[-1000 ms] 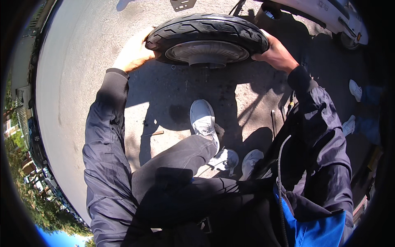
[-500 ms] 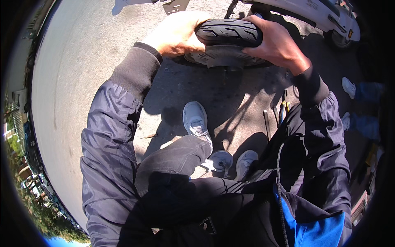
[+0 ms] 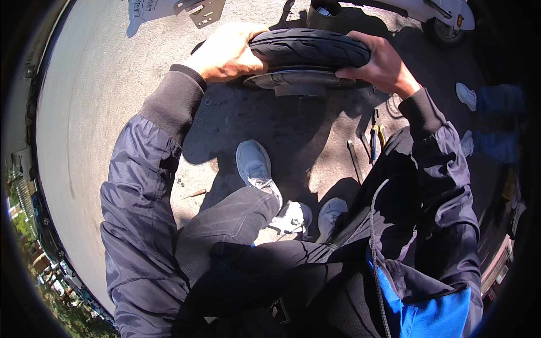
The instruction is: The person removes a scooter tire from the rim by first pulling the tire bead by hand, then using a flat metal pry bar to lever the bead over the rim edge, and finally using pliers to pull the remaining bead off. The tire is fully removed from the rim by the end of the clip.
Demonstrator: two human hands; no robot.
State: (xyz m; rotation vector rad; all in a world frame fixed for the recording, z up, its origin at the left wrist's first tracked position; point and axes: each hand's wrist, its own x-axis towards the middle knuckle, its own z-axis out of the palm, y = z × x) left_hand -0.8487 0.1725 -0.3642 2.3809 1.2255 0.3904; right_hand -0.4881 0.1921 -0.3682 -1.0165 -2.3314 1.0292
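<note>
A black treaded tyre [image 3: 310, 49] on a wheel is held up in front of me, above the pavement. My left hand [image 3: 232, 56] grips its left end, thumb on the near side and fingers over the far side. At the right end my right hand [image 3: 384, 65] clasps the tyre the same way, its thumb low by the rim. Below the tread show the metallic rim and hub [image 3: 298, 84], partly in shade. The far side of the wheel is hidden, as are most of my fingertips.
Pliers [image 3: 377, 135] and a dark metal bar [image 3: 355, 161] lie by my right knee. A thin tool [image 3: 195, 193] rests left of my shoe. Between my feet is a white round part [image 3: 296, 218]. A white scooter [image 3: 451, 14] stands far right, near another person's shoes [image 3: 466, 96].
The wheel has tilted, showing a longer stretch of tread and a flatter view of the rim and hub. My hands are farther apart, still on the tyre. The whole view has shifted slightly.
</note>
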